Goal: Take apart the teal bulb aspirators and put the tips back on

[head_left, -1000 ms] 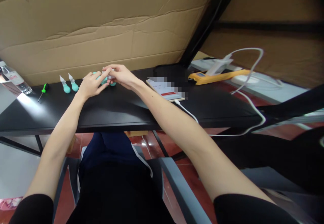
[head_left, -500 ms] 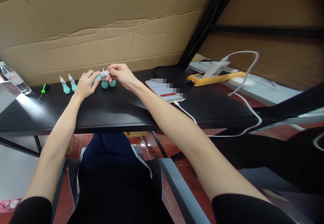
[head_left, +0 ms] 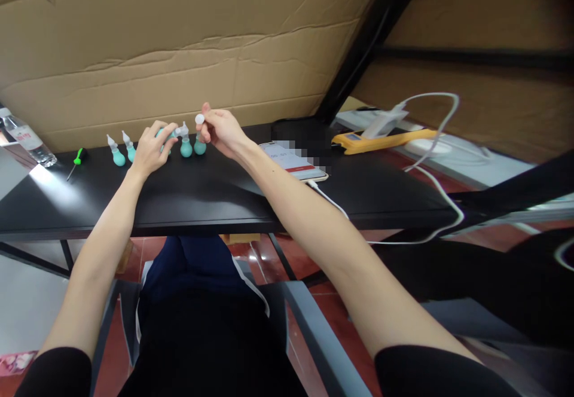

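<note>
My left hand (head_left: 150, 152) is closed around a teal bulb nasal aspirator (head_left: 165, 133), its clear neck pointing right. My right hand (head_left: 224, 133), just to the right, pinches a small white round cap-like piece (head_left: 200, 119), apart from the held aspirator. Behind and between the hands stand two more aspirators, a left one (head_left: 185, 148) with a clear tip and a right one (head_left: 200, 147) whose top is partly hidden by my right fingers. Left of my left hand stand an aspirator (head_left: 118, 156) with a pointed clear nozzle and a similar aspirator (head_left: 130, 149).
On the black table (head_left: 201, 199) a green-handled screwdriver (head_left: 78, 159) and a water bottle (head_left: 29, 140) lie to the left. At right are a phone (head_left: 291, 161) with a white cable (head_left: 329, 197) and a yellow device (head_left: 354, 141). Cardboard (head_left: 188, 44) rises behind.
The white piece has come away from the held aspirator's neck and moved slightly up and right in my right hand. My left hand has barely moved.
</note>
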Motion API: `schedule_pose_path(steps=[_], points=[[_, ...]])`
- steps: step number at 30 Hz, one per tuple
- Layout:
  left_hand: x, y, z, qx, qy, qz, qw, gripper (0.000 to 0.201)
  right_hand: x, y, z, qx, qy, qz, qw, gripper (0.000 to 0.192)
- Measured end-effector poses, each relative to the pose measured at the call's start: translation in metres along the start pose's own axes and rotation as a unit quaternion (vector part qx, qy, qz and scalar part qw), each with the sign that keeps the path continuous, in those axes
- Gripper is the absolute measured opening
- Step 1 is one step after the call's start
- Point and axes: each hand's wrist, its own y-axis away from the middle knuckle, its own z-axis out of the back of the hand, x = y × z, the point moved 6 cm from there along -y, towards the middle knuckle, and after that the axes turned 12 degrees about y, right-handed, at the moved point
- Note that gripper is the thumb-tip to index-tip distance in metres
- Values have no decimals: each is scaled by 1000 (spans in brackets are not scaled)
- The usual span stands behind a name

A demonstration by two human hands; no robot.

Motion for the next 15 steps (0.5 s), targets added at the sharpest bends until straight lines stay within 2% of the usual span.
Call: schedule_pose_path(steps=[3,5,7,9,12,15], points=[[2,1,5,-14,10,17,1000,77,-2,-5,14,-52,57,9,997,78],[2,1,5,-19,14,20,1000,74,-5,-8,30,-102,132,16,986,76],[2,0,4,-21,14,19,1000,71,-10,-8,48,-152,242,10,958,70],[4,0,2,-25,12,15,1000,67,-17,-7,63,-177,361,-24,915,59],[10,1,-1,-38,7,12,999,53,-31,-2,68,-144,494,-106,851,38],[16,3,-2,-47,11,15,999,31,-44,1,56,-68,563,-166,807,29]])
